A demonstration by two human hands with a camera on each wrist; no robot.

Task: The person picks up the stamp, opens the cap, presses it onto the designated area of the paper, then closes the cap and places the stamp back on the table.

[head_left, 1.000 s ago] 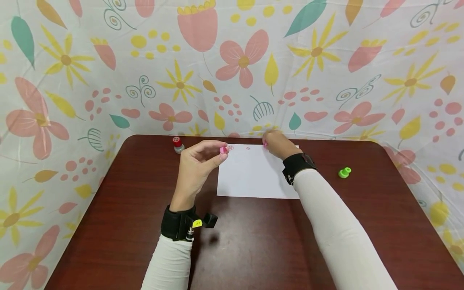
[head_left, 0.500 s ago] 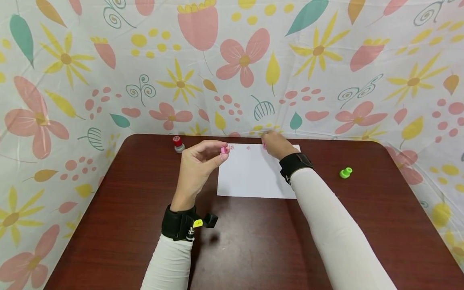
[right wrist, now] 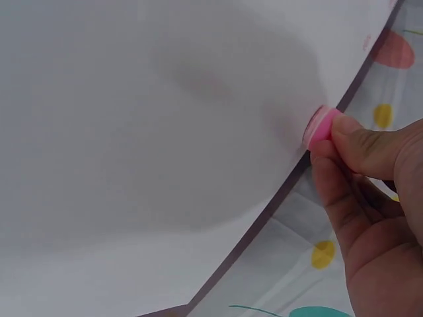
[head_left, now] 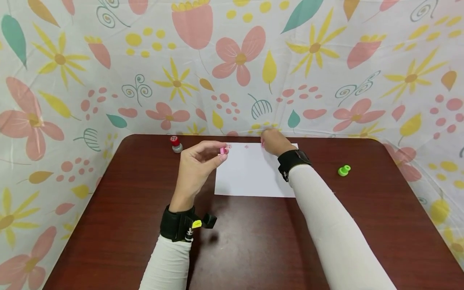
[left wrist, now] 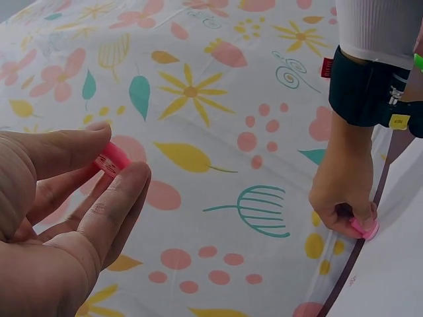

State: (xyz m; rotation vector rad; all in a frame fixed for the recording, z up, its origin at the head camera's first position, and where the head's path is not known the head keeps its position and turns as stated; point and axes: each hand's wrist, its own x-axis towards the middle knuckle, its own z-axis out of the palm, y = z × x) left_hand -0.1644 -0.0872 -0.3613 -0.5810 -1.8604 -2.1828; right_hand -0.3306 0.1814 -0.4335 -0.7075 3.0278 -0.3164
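Thumb and fingertips of my left hand (head_left: 197, 167) pinch a small pink cap (left wrist: 114, 158), raised left of the white paper (head_left: 253, 173). At the paper's far edge, my right hand (head_left: 276, 143) grips a pink stamp (right wrist: 320, 127) between thumb and fingers. Its pale face is turned down to the sheet in the right wrist view; whether it presses fully flat I cannot tell. Small reddish prints lie along the paper's far edge, one print (head_left: 246, 147) left of the right hand. From the head view, the right hand hides most of the stamp.
A red-and-grey stamp (head_left: 176, 145) stands at the table's back left. On the right lies a bright green stamp-like piece (head_left: 344, 170). The brown table (head_left: 250, 241) ends at a flower-patterned cloth (head_left: 232, 100) right behind the paper.
The right wrist and forearm have shifted slightly left, while the hand stays at the paper's far edge. The left hand keeps its pinch on the cap. The head view has shifted a little.
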